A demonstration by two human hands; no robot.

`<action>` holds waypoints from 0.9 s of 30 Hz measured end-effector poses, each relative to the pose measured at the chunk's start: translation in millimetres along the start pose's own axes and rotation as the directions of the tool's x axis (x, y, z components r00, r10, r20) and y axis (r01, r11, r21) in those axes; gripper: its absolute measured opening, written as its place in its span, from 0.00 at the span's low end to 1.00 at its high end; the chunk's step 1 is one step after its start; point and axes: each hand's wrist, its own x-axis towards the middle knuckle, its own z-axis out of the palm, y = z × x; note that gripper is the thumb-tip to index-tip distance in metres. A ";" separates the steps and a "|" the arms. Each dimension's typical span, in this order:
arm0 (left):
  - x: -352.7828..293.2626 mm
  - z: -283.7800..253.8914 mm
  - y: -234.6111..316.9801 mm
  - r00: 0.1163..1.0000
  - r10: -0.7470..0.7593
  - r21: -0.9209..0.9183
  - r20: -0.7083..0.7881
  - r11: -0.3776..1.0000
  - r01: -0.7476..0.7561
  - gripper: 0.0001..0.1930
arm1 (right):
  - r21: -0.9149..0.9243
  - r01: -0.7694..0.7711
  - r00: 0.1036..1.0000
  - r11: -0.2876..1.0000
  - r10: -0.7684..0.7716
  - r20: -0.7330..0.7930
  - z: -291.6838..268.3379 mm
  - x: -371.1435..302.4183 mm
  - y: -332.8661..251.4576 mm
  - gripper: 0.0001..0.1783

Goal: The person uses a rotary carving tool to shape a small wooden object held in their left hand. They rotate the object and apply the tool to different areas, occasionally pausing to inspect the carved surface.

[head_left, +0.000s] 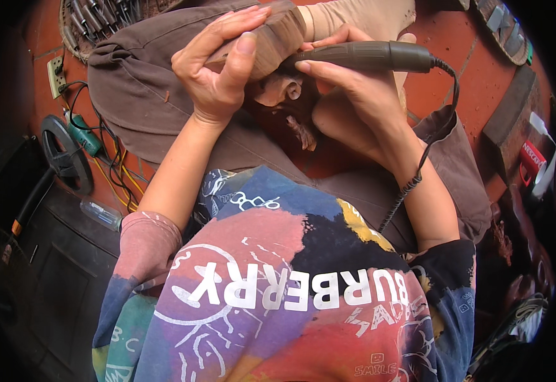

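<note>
Below the top edge, my left hand (222, 71) is closed round a thick brown wooden block (283, 35), its thumb raised along the near side. Under the block shows a reddish-brown carved wooden form (281, 89); I cannot tell whether the two are one piece. My right hand (364, 86) grips a dark rotary tool handpiece (380, 56) between thumb and fingers. It lies nearly level, pointing left at the block's lower edge, and its tip is hidden there. A coiled black cord (454, 83) runs from its back end down past my right forearm.
A round woven basket (68, 38) of metal-tipped tools sits at the upper left. Below it are a white socket box (56, 76), tangled cables, a green power tool (84, 135) and a clear bottle (101, 214). At right lie a tool tray (513, 54), a wooden block (509, 118) and a red packet (533, 160).
</note>
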 end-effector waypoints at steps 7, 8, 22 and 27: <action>-1.0 -1.9 0.6 1.000 -0.002 0.016 -0.008 1.000 0.003 0.19 | 0.083 0.127 0.990 0.988 -0.132 0.050 -0.9 3.4 8.9 0.13; -0.7 -1.2 2.1 1.000 -0.005 0.023 -0.007 1.000 0.006 0.19 | 0.044 0.117 0.992 0.992 -0.119 0.046 -2.4 4.7 8.8 0.13; -0.3 0.3 0.9 1.000 0.007 -0.007 -0.010 1.000 -0.007 0.19 | 0.047 0.146 0.985 0.988 -0.149 0.082 -4.4 8.1 12.6 0.13; 1.9 -1.3 2.1 1.000 0.024 0.060 0.001 0.998 -0.024 0.19 | 0.084 0.055 0.997 0.995 -0.060 0.052 -2.4 0.9 3.4 0.12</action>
